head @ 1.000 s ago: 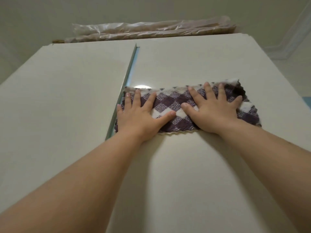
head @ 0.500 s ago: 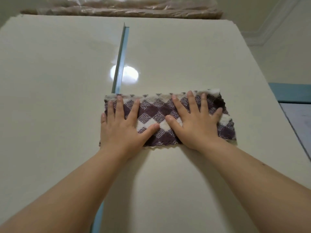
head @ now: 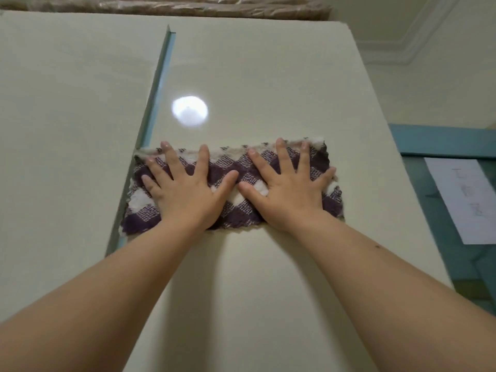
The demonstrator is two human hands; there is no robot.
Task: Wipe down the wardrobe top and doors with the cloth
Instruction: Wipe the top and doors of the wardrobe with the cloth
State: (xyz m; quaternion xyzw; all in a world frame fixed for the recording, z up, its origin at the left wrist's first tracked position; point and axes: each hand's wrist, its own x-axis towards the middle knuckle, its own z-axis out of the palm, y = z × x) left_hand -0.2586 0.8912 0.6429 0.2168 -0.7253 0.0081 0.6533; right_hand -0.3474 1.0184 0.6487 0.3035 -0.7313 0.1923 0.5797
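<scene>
A purple-and-white checked cloth lies spread flat against the cream right-hand wardrobe door. Its left edge reaches the teal strip between the two doors. My left hand presses the cloth's left half with a flat palm and spread fingers. My right hand presses the right half the same way, with the thumbs nearly touching. The left-hand door is bare. The wardrobe's top surface is hidden from this low angle.
A plastic-wrapped bundle lies along the wardrobe's top edge. A bright light reflection shows on the door above the cloth. To the right stand a teal frame with a white paper sheet, and the ceiling cornice.
Both hands have slid the cloth down the right door, away from the top edge. The view has dropped, and the teal frame and paper have come into sight at the right.
</scene>
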